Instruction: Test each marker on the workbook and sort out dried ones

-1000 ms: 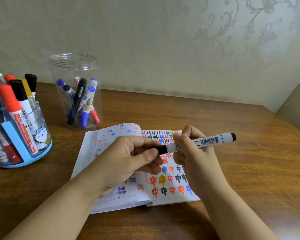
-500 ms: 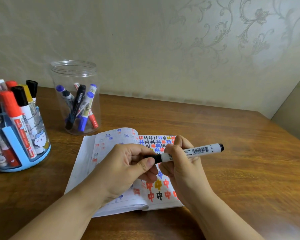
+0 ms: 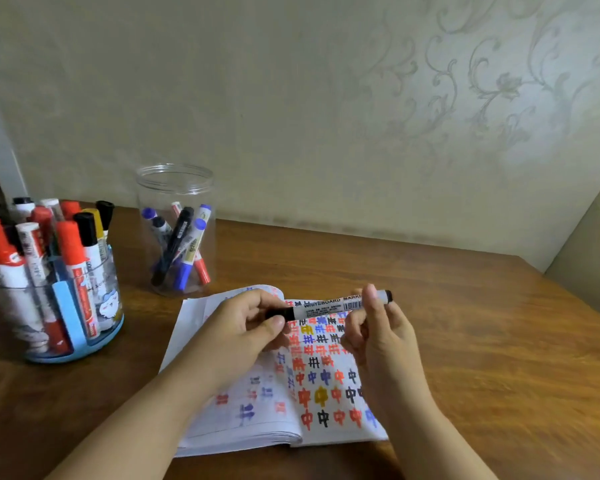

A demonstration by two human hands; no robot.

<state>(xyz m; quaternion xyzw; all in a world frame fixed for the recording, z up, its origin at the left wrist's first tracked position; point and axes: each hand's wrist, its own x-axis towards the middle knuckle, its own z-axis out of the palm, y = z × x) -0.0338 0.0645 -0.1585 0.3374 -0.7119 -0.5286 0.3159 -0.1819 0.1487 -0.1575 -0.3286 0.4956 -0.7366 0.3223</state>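
A black whiteboard marker (image 3: 329, 304) lies level in the air above the open workbook (image 3: 312, 372). My left hand (image 3: 243, 327) pinches its black cap at the left end. My right hand (image 3: 381, 330) holds the white barrel near the right end with thumb and fingers. The workbook lies flat on the wooden table (image 3: 482, 341), its right page filled with red, blue, black and yellow characters. Part of both pages is hidden under my hands.
A clear jar (image 3: 176, 230) with several markers stands behind the workbook to the left. A blue holder (image 3: 66, 306) packed with red, black and yellow capped markers stands at the far left. The wall runs close behind the table.
My right hand has slid along the barrel from beside the cap to the far end. The left hand still pinches the cap. The camera has tilted up.
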